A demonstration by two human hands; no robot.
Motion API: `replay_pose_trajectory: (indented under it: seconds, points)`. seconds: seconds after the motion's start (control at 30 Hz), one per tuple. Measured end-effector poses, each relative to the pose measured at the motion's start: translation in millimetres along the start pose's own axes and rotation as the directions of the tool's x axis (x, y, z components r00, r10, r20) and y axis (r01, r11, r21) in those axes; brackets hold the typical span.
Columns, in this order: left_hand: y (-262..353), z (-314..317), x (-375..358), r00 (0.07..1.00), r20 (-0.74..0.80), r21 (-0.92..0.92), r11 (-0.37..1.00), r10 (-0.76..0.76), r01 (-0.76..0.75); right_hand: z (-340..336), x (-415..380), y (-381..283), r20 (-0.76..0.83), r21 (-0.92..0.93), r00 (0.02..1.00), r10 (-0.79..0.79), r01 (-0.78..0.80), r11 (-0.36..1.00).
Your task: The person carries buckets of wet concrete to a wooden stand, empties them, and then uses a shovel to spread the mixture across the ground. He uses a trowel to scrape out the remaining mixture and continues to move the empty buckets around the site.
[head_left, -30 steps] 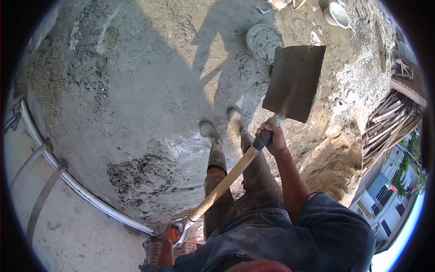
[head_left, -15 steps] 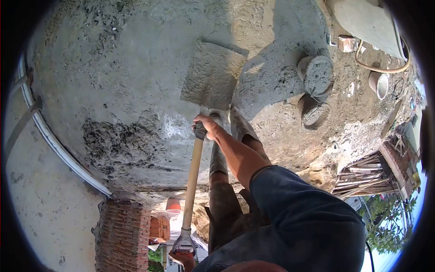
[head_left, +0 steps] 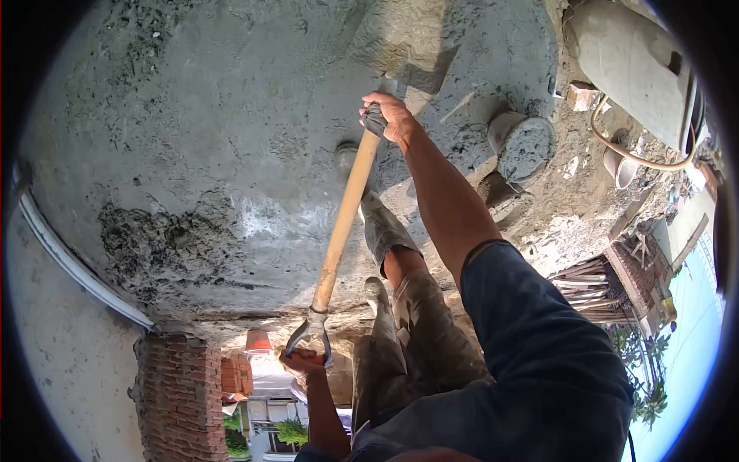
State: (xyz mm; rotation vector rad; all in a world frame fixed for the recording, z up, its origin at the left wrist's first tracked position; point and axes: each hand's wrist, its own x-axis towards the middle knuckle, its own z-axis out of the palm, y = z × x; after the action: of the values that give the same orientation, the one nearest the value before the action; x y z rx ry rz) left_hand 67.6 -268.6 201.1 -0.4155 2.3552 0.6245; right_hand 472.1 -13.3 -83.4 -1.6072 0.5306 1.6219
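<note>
A square-bladed shovel slants across the view, its wooden shaft held in both my hands. My left hand, low in the view, is wrapped round the D-shaped grip. Far down the shaft, by the blade, my right hand is closed over a dark wrapping. The blade reaches the top of the view, coated with wet grey cement and partly in sunlight. Around it spreads wet cement on the ground. My muddy boots stand below, one boot beside the shaft.
To the right stands a bucket full of cement, with another bucket against it. Further right are a small pail, a bent hose and a large grey tub. A brick pillar and pale wall are at lower left.
The shovel blade has moved forward and to the right, away from my feet. My right hand has gone forward with it, and my legs have shifted apart in a step.
</note>
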Motion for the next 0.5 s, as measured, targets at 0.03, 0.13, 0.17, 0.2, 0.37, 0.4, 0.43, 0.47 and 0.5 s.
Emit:
replay_pose_trajectory:
  seconds: [0.03, 0.13, 0.17, 0.2, 0.37, 0.4, 0.43, 0.47, 0.5]
  points:
    - [17.3, 16.6, -24.2, 0.994, -0.073, -0.002, 0.997, -0.076, 0.077, -7.8, -9.4, 17.6, -0.029, 0.009, 0.999, 0.027, -0.026, 1.0]
    - [12.5, -33.2, 12.3, 0.999, -0.029, 0.037, 0.998, 0.041, -0.04, 1.9, -32.9, 25.8, 0.059, 0.086, 0.998, 0.005, -0.01, 0.996]
    - [20.4, -42.3, 14.1, 0.997, -0.048, 0.021, 0.998, 0.065, -0.064, 5.5, -43.5, 34.0, 0.071, 0.097, 0.997, -0.012, 0.005, 0.995]
    - [25.5, -63.7, 23.4, 0.998, -0.011, -0.004, 0.998, 0.063, -0.063, 8.2, -52.7, 44.0, 0.084, 0.118, 0.996, -0.02, 0.01, 0.993]
    - [75.8, -162.9, 67.2, 0.973, 0.011, 0.022, 0.973, 0.229, -0.23, 28.4, -127.9, 85.6, 0.158, 0.284, 0.986, -0.052, 0.005, 0.959]
    - [96.1, -164.0, 47.3, 0.962, 0.054, 0.038, 0.962, 0.267, -0.269, 29.0, -143.3, 94.4, 0.155, 0.301, 0.987, -0.053, 0.004, 0.954]
    - [110.5, -160.4, 30.3, 0.946, 0.098, 0.028, 0.949, 0.309, -0.313, 34.4, -158.7, 100.4, 0.171, 0.311, 0.983, -0.066, 0.01, 0.95]
    - [122.7, -174.8, 36.6, 0.946, 0.003, 0.002, 0.946, 0.323, -0.323, 35.8, -172.0, 114.4, 0.193, 0.397, 0.977, -0.093, 0.009, 0.918]
    - [139.9, -191.3, 39.9, 0.965, 0.049, -0.044, 0.966, 0.257, -0.255, 34.4, -187.6, 122.6, 0.225, 0.418, 0.965, -0.133, 0.027, 0.908]
